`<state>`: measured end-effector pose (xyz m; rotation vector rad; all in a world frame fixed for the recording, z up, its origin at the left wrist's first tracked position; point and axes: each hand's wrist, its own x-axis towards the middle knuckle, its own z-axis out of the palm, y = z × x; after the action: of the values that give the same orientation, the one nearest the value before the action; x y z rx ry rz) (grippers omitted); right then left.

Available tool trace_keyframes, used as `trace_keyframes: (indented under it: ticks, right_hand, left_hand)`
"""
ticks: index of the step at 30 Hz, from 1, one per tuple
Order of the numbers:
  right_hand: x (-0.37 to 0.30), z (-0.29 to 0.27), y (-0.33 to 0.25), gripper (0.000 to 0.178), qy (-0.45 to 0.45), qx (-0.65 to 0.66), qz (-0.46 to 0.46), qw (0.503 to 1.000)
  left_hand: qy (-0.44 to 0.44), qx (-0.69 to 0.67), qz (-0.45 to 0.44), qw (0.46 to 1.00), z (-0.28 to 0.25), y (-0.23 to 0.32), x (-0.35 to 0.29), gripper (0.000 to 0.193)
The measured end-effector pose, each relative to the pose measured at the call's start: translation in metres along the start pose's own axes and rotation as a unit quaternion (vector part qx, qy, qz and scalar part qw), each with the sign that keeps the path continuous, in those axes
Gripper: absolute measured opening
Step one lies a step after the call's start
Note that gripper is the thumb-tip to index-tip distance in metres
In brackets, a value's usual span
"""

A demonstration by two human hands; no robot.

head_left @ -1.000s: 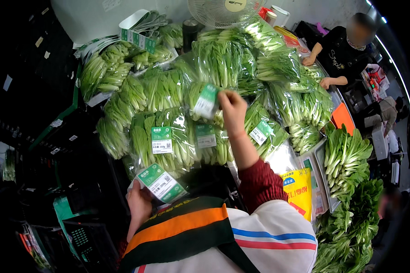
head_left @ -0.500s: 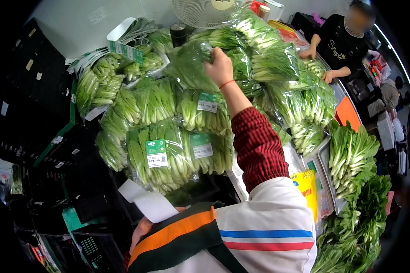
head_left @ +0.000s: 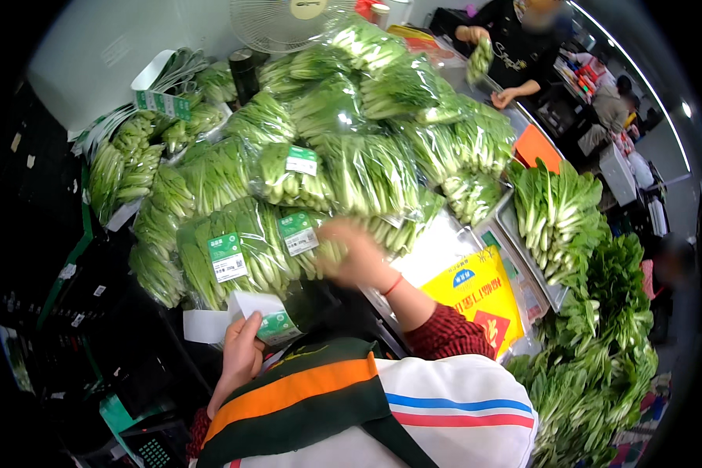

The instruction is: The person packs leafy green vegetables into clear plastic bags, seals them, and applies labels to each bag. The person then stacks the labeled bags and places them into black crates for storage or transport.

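In my left hand [head_left: 243,349], thumb on top, is a strip of labels [head_left: 207,326], white backing with a green label showing. My right hand [head_left: 357,253] is over the near edge of the pile, its fingers smeared by motion; whether it touches a bag I cannot tell. Left of it lies a clear bag of leafy greens [head_left: 264,261] with a green-and-white label [head_left: 227,257]. Another labelled bag [head_left: 313,248] is right beside my right fingers. A third bag [head_left: 277,183], its label facing up, rests farther back.
More bagged greens [head_left: 370,168] are heaped behind. A fan [head_left: 288,23] stands at the back. Yellow packaging [head_left: 444,285], an orange board [head_left: 537,148] and loose greens [head_left: 558,226] are to the right. Dark crates [head_left: 35,195] stand left. Across the table a co-worker's hand [head_left: 473,34] holds greens.
My right hand has left the bag at the back and come toward me. The label strip in my left hand now shows a green label. The co-worker has lifted some greens. The view has shifted.
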<state>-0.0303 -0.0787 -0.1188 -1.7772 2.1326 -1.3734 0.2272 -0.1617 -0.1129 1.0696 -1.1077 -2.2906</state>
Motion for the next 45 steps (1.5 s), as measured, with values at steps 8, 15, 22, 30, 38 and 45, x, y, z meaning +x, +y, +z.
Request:
trace_keyframes:
  ticks: [8,15,22,30,38,45]
  right_hand:
    - [-0.024,0.032,-0.064,0.029,-0.157,0.096,-0.124,0.975]
    - [-0.021,0.041,-0.067,0.019,-0.071,0.008,-0.257,0.964]
    - [0.018,0.000,-0.022,0.007,0.048,0.299,0.058,0.951]
    - [0.073,-0.106,0.128,0.051,0.223,-0.339,0.008,0.914]
    - [0.092,-0.190,0.238,0.056,0.187,-0.508,0.241,0.806]
    - [0.094,-0.181,0.115,0.034,0.399,-0.270,0.085,0.872]
  left_hand:
    - [0.012,0.047,0.081,0.996,0.013,-0.003,-0.006,0.021]
    - [0.077,0.018,0.037,0.996,-0.007,-0.013,0.007,0.025]
    - [0.133,-0.126,0.044,0.982,-0.014,-0.015,0.010,0.035]
    - [0.136,-0.081,0.177,0.971,-0.025,0.006,0.006,0.034]
    - [-0.161,0.053,0.020,0.985,-0.004,0.034,-0.014,0.047]
    - [-0.328,0.158,0.018,0.931,0.017,0.038,-0.011,0.040]
